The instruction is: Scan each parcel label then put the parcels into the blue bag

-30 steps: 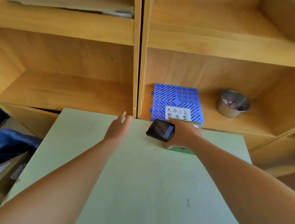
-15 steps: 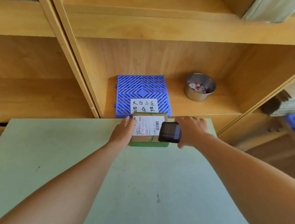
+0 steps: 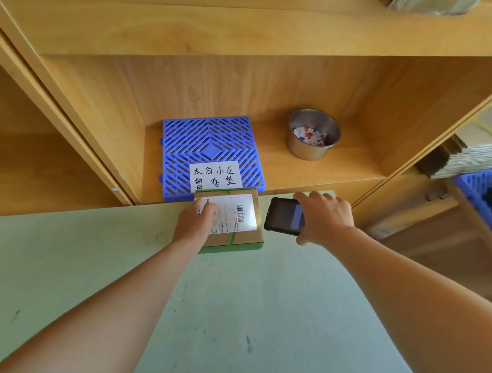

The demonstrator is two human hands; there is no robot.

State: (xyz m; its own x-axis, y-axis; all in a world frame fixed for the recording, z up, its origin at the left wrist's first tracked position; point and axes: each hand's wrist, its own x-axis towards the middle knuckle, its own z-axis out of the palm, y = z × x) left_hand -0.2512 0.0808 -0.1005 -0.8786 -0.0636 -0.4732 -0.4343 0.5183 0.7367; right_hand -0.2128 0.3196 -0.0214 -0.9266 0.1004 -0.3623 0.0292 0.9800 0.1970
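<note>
Small brown cardboard parcel with green tape around its sides lies flat at the far edge of the pale green tabletop, hard against the front of the wooden shelf unit; white shipping label faces up, barcode toward its right side, a bright patch of light with a faint red mark falling on the label.

Left hand rests palm down on the parcel's left part, fingers laid flat over the label's left end; pressing rather than gripping, nothing closed in it.

Right hand held just to the right of the parcel, fingers and thumb wrapped around a black handheld scanner; scanner's screen faces up, its left end close beside the parcel's right edge; cannot tell whether the two touch.

In the shelf compartment directly behind the parcel: blue plastic lattice mat lying flat, a white paper note with handwritten characters on its near edge; to the right, well apart from the mat, a round steel cup holding small red, white and blue scraps.

At far right, a blue plastic crate, partly cut off by the frame; stacked flat cardboard above it.
</note>
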